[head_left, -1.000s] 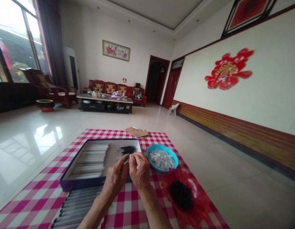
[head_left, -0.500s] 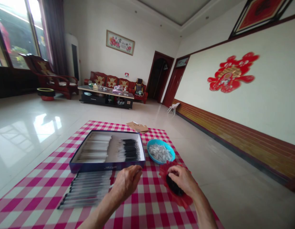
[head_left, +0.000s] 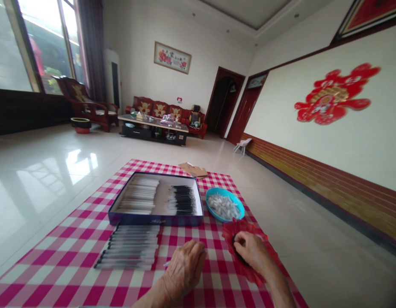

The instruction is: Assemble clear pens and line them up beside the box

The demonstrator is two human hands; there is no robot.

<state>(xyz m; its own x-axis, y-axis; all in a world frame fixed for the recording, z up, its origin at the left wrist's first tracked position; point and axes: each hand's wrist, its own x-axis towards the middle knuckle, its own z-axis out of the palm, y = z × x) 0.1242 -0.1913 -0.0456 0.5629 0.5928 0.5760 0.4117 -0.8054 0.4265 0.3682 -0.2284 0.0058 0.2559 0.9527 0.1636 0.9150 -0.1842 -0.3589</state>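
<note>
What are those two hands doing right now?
Right hand in red frilly plastic dish, touching dark loose pieces. Left hand on red-and-white checked cloth, beside rows of slim clear pens. Nothing blocking either hand.

Bright daylight from the window [head_left: 47,42] at ten o'clock glares on the tile floor [head_left: 79,164]. The wall [head_left: 339,167] bows toward the frame's edge.

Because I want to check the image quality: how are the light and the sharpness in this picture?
In the head view, the window is overexposed, the tiled floor shows bright glare, the wide lens bends the right wall, and the left hand looks slightly blurred.
</note>
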